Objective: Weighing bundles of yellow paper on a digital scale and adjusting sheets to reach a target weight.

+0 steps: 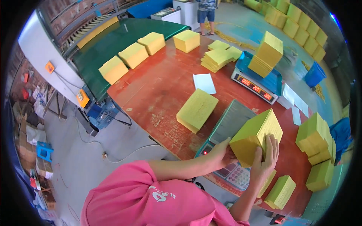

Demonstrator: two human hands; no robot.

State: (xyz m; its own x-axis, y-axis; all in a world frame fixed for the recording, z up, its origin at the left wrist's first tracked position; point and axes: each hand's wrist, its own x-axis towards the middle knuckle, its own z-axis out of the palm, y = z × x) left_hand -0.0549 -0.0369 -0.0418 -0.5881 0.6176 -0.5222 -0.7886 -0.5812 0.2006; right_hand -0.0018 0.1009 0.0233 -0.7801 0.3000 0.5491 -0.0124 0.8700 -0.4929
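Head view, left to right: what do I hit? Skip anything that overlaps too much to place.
Upper orange box → lower orange box → row of three blocks → mid-table block → left hand → held block → blue bin.

- Left fingers (227,154) and right fingers (271,148) are holding a big yellow block (252,136).
- Other yellow blocks (197,110) are sitting on the red tabletop (158,94).
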